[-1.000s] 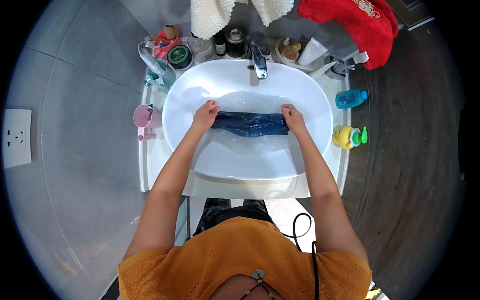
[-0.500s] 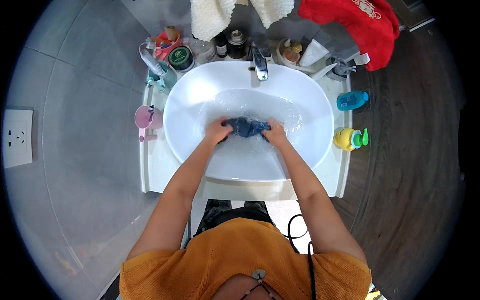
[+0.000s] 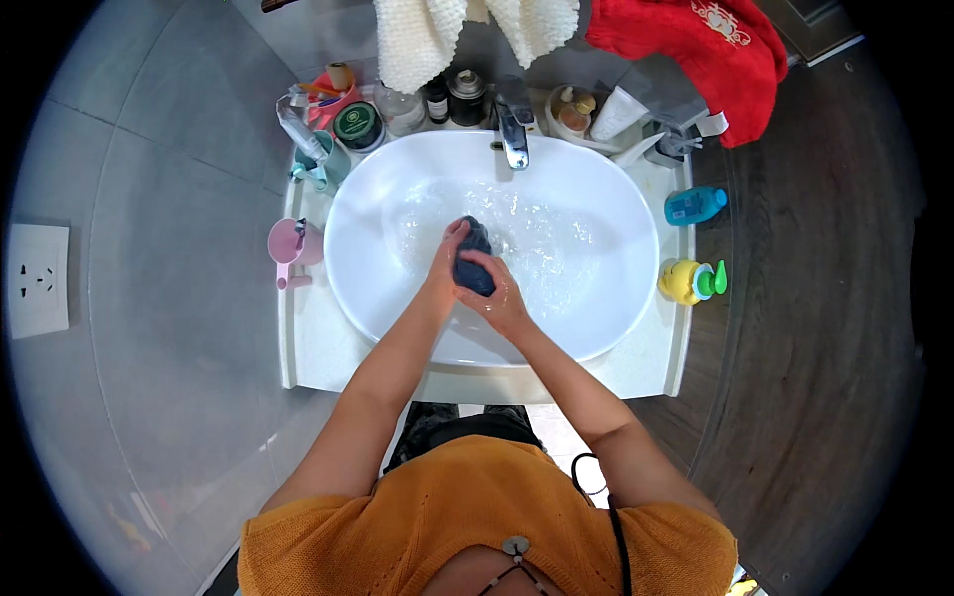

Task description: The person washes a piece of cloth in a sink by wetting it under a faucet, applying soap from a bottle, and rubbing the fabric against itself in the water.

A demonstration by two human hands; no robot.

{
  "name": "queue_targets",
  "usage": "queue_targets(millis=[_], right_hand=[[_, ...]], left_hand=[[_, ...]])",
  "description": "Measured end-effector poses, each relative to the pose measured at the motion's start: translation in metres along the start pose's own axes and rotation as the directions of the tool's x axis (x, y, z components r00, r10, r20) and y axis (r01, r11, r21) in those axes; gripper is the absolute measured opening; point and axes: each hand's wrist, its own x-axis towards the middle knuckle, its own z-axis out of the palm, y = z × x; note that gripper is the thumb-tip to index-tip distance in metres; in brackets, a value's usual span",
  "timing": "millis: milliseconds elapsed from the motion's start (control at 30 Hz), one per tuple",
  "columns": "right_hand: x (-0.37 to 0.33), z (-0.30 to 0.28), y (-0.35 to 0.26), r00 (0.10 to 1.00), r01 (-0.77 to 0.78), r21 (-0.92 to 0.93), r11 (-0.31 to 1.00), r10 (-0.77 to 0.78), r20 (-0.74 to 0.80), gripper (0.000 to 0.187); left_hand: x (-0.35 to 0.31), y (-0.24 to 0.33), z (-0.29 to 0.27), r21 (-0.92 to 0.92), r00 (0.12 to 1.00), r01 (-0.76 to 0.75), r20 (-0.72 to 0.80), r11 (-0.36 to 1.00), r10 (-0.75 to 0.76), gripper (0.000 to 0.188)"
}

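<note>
A wet dark blue cloth point(image 3: 475, 268), bunched into a compact lump, is squeezed between my two hands over the white oval sink point(image 3: 378, 308). My left hand point(image 3: 447, 260) wraps its left side, fingers closed around the upper part. From the right, my right hand point(image 3: 500, 295) grips the lower part, its thumb across the cloth. Rippling water point(image 3: 542, 248) lies in the basin around and beneath the hands. What kind of cloth it is cannot be made out while it is bunched up.
A chrome faucet point(image 3: 514, 144) reaches over the sink's back edge. Left stand a pink cup point(image 3: 288, 241) and a teal cup point(image 3: 333, 164); right, a blue bottle point(image 3: 696, 206) and a yellow pump bottle point(image 3: 686, 282). White point(image 3: 422, 40) and red towels point(image 3: 696, 60) hang behind.
The cloth was stretched between my hands in the water; now it is bunched up. My hands have come together, the right one moving left.
</note>
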Motion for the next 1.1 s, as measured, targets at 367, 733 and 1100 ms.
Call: queue_targets(millis=[367,733,1100], right_hand=[[0.026,0.011,0.025,0.884,-0.236,-0.034,0.971,0.199,-0.422,0.023],[0.035,-0.089,0.089,0.916,-0.366,-0.479,0.798,0.216,-0.34,0.034],[0.021,-0.076,0.106,0.97,0.237,-0.789,0.567,-0.181,0.162,0.04]], left_hand=[[-0.024,-0.004,0.037,0.037,0.988,0.053,-0.148,0.998,-0.047,0.014],[-0.034,0.042,0.009,0.744,0.966,0.205,-0.26,0.635,-0.007,0.034],[-0.018,0.007,-0.051,0.617,0.802,-0.31,0.578,-0.724,0.15,0.05]])
